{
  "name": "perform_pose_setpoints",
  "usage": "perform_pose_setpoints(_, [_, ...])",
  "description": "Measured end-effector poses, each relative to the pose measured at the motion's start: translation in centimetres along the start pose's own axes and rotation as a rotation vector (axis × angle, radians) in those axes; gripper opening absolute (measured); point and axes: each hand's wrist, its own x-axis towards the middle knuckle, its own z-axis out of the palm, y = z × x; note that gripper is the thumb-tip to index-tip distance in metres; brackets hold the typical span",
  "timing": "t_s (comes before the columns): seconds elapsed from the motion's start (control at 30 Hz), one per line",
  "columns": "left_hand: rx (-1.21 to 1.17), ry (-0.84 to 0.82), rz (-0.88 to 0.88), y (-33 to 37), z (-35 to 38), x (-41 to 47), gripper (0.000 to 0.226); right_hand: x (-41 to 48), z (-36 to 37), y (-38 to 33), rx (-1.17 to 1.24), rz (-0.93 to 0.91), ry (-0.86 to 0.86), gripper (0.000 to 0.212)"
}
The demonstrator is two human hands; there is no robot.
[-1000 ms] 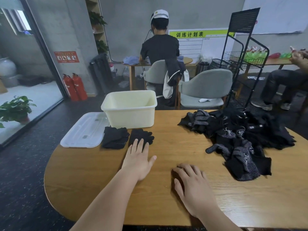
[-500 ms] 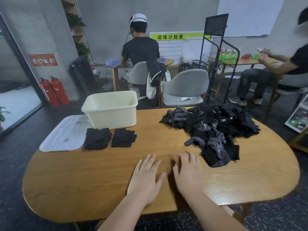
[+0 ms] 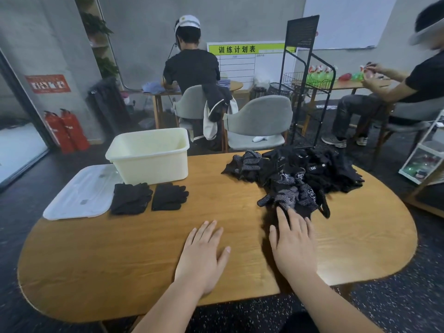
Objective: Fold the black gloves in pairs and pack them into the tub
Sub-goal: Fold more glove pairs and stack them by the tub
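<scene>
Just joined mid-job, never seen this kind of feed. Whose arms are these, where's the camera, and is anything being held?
No machine here: a person works bare-handed, and the one camera sits on their head, looking forward and down. The left hand lies flat on the wooden table, holding nothing. The right hand reaches with straight fingers to the near edge of the glove pile, gripping nothing yet. Two folded glove bundles lie in front of the cream tub, whose lid rests beside it.

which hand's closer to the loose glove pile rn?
Right. The right hand is at the glove pile's near edge; the left hand lies flat on the table, off to the pile's left.
</scene>
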Motion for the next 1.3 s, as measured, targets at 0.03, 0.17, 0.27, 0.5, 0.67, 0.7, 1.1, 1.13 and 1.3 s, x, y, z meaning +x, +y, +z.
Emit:
perform_pose_setpoints(0.03, [-0.006,0.008,0.000,0.1,0.0,0.0,0.070,-0.2,-0.2,-0.1,0.045,-0.091,-0.009,0.060])
perform_pose_setpoints(0.17, [-0.035,0.040,0.004,0.2,-0.3,-0.3,0.066,-0.6,-0.3,-0.3,0.197,-0.288,-0.096,0.055])
perform_pose_setpoints(0.27, [-0.080,0.073,0.008,0.4,-0.7,-0.8,0.063,-0.2,0.4,0.1,0.127,-0.154,-0.115,0.056])
perform_pose_setpoints(0.5, [-0.039,0.062,0.137,0.7,-0.9,-1.1,0.062,-0.6,-0.1,0.4,0.148,-0.374,-0.136,0.044])
perform_pose_setpoints(0.67, [0.017,0.044,0.120,0.7,-0.5,-0.5,0.065,-0.5,0.3,0.5,0.175,-0.332,-0.113,0.037])
perform_pose_setpoints(0.7, [0.028,0.061,0.096,0.8,-0.6,-0.5,0.065,-0.5,0.5,0.5,0.169,-0.303,-0.101,0.036])
perform_pose_setpoints(1.1, [0.062,0.184,-0.228,0.8,-0.9,-0.9,0.058,-0.6,0.7,-0.1,-0.036,-0.101,0.034,0.032])
perform_pose_setpoints(1.13, [0.054,0.208,-0.226,0.8,-0.9,-1.1,0.054,-0.7,0.7,-0.1,-0.013,-0.136,0.055,0.035])
perform_pose_setpoints(1.3, [0.022,0.226,-0.153,-0.8,-1.6,-1.6,0.040,-1.0,0.8,0.0,0.110,-0.335,0.128,0.047])
